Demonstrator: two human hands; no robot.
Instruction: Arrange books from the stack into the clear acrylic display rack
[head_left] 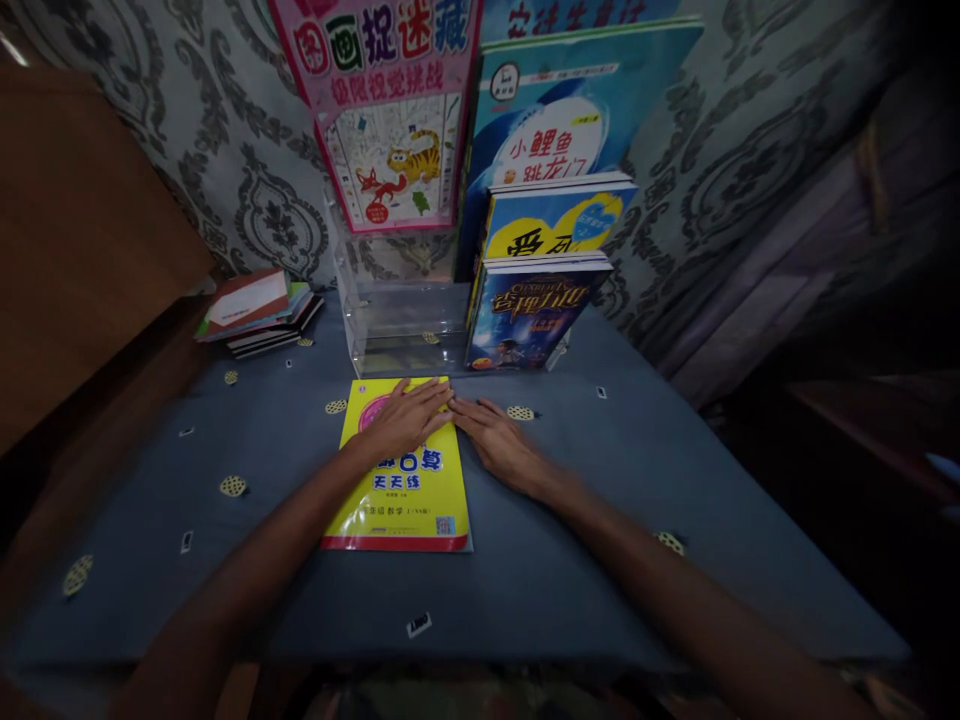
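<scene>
The clear stand [405,312] is the reference point. One yellow book [397,500] lies flat on the table [585,570], directly in front of the stand. Legible cover text: "口算", "天天练" and "数学"; the remaining title is covered by the left hand [409,418]. A thin pale edge shows beneath the book at its right side.

Left hand: laid flat on the cover, fingers extended, grasping nothing. Right hand [495,438]: fingers straight at the book's upper right edge, meeting the left fingertips; whether it pinches the edge cannot be told.

Stand, left section: one pink book [394,120], marked "图画捉迷藏" and "极限视觉挑战". Stand, right section, rear to front: one blue book [577,18], marked "安徒生童话"; one teal book [555,90], marked "小鲤鱼跳龙门"; yellow-and-blue books [555,215], at least two, "爱" legible; dark blue books [532,315], at least two, marked "查理九世".

Left of the stand: one pile of books [259,305], quantity unclear.
</scene>
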